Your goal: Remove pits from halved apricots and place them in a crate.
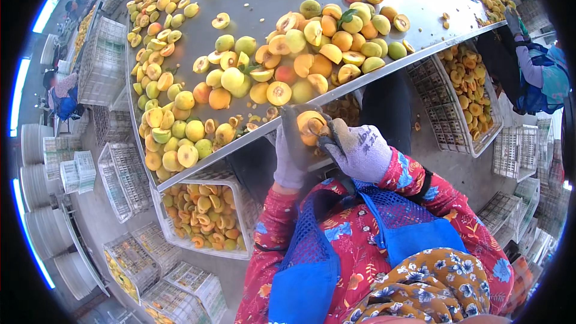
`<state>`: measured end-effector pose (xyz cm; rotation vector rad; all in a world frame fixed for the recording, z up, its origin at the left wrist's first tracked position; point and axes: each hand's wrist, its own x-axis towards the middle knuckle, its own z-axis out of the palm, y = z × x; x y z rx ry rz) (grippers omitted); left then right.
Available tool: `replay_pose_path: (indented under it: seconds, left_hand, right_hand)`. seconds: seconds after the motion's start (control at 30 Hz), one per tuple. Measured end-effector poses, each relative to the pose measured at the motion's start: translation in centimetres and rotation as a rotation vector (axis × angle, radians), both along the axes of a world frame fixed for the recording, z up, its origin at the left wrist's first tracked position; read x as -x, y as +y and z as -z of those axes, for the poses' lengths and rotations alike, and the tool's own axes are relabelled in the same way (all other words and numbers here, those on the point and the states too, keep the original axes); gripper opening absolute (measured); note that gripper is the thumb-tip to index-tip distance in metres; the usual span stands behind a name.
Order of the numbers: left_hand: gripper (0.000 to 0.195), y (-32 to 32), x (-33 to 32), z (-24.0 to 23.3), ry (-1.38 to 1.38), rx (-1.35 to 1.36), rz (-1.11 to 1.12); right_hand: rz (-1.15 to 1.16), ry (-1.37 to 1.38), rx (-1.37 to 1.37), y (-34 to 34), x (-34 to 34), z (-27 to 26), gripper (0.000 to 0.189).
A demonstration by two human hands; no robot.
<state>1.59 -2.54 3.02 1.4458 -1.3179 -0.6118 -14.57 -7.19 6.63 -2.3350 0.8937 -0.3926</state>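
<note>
Just off the front edge of a metal sorting table [288, 124], my left hand [291, 153], in a light knit glove with dark palm and fingers, holds a yellow peach half [310, 122] with its cut face up. My right hand [363, 150], in a matching glove that bears writing, is closed at the right side of that peach. It grips what looks like a small pitting tool [323, 131], mostly hidden by the fingers, its tip against the flesh. Beyond my hands lies a heap of whole and halved peaches [294, 41], some with stones showing.
A plastic crate [245, 216] of pitted halves stands below the table at left; another crate [488, 137] stands at right. More peaches [154, 72] line the table's left side. A co-worker [542, 72] is at the right end. Stacked crates [101, 63] stand at left.
</note>
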Motion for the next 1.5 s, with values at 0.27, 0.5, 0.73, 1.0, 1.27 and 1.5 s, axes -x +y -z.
replay_pose_path:
  seconds: [0.27,0.5,0.73,1.0,1.27,1.5]
  left_hand:
    - [0.038,1.3,0.5,3.6,-0.412,-0.037,-0.167]
    - [0.051,0.8,-0.1,7.0,-0.109,0.006,-0.197]
    - [0.059,2.1,0.4,5.7,-0.178,0.031,-0.226]
    - [0.059,18.3,-13.4,-0.3,-0.402,-1.284,-0.890]
    - [0.027,14.7,-13.0,-1.1,-0.610,-0.474,-0.601]
    - [0.032,4.8,-11.9,2.6,-1.015,-0.753,-0.338]
  right_hand:
    - [-0.154,-0.297,-0.213,-0.1,0.1,3.1,0.028]
    - [0.117,-0.724,-2.373,-0.3,0.3,0.9,0.036]
    - [-0.404,-0.978,-2.360,-1.5,1.4,1.7,0.042]
    - [-0.225,-0.277,-0.511,-1.3,3.2,10.1,0.033]
    - [0.051,-0.009,-0.522,-1.4,2.6,8.2,0.039]
    - [0.004,-0.086,-0.175,-3.2,1.0,4.5,0.036]
